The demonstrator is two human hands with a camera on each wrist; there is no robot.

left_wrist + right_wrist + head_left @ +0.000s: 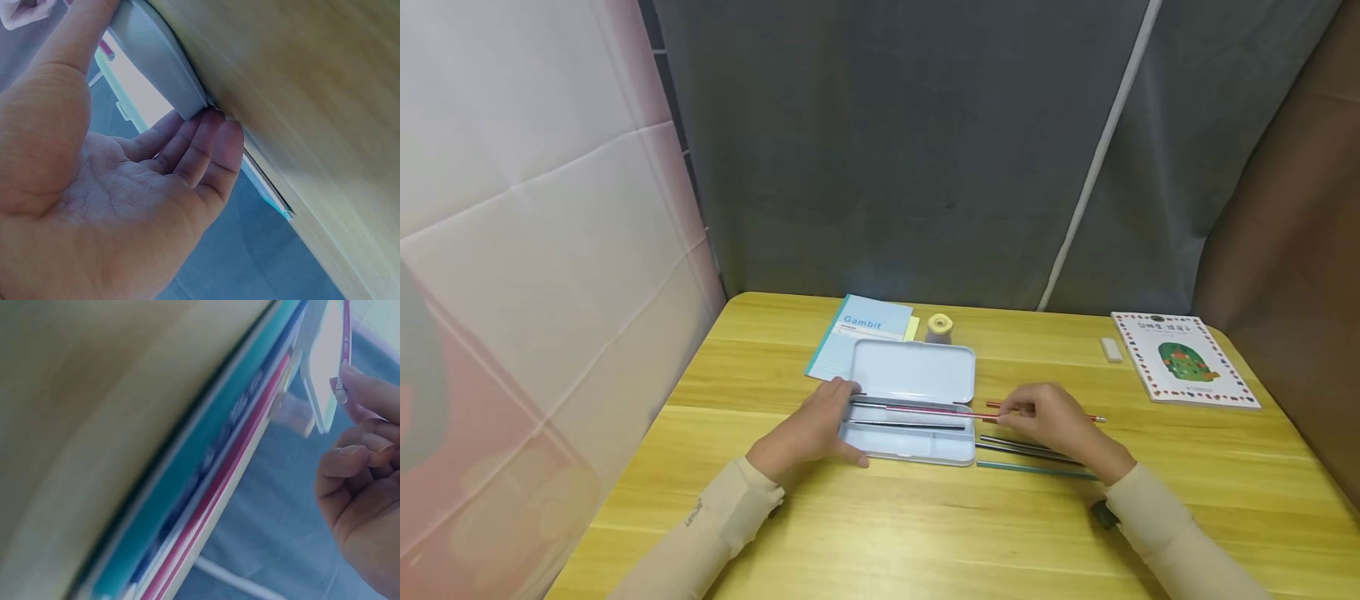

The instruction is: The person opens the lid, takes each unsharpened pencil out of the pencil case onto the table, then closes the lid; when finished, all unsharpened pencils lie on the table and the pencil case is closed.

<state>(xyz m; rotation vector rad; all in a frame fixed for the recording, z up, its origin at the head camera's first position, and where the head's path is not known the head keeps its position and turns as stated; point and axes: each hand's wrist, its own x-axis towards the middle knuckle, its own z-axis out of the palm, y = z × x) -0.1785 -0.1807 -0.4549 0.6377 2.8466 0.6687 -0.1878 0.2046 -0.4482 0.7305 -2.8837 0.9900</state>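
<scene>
Fingers (374, 392) of the right hand (1051, 418) pinch a pink pencil (940, 412) by its end, leaving its length free over the open pencil case (887, 439); the left hand (811, 423) grips the case's end, apparently steadying it. Loose pencils (1037, 470) lie alongside.

The notebook (859, 328) reads "Gambit" (in blue letters).

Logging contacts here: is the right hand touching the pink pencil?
Touching: the right wrist view shows the right hand pinching the pink pencil near one end.
</scene>
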